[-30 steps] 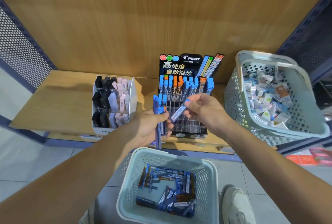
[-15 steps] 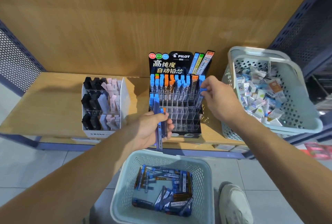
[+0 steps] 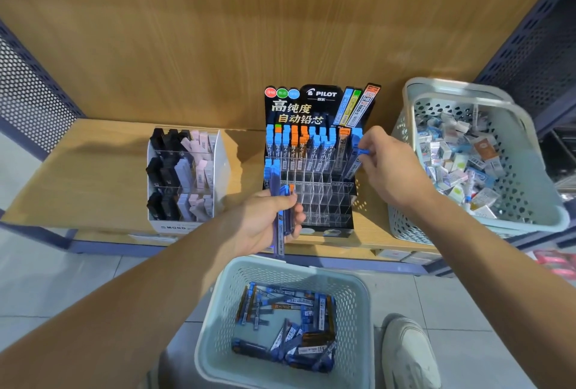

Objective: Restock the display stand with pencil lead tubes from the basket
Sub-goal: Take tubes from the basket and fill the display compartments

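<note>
- One row filled on the black Pilot display stand w/ clear slots, plus a few tubes at 2nd row's left; lower rows bare.
- right hand: fingers pinch a blue-capped lead tube, tilted at top row's right end.
- left hand grips a bundle of spare blue tubes.
- Pale mesh plastic basket on floor holds lots more; est. under half done.

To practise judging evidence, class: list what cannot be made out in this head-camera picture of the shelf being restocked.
Head view:
- Tubes in left hand: count hidden by fingers.
- Single tube pinched by right hand: label too small.
- Floor basket: near rim cut by bottom edge.
- Shelf basket items: blurred.
</note>
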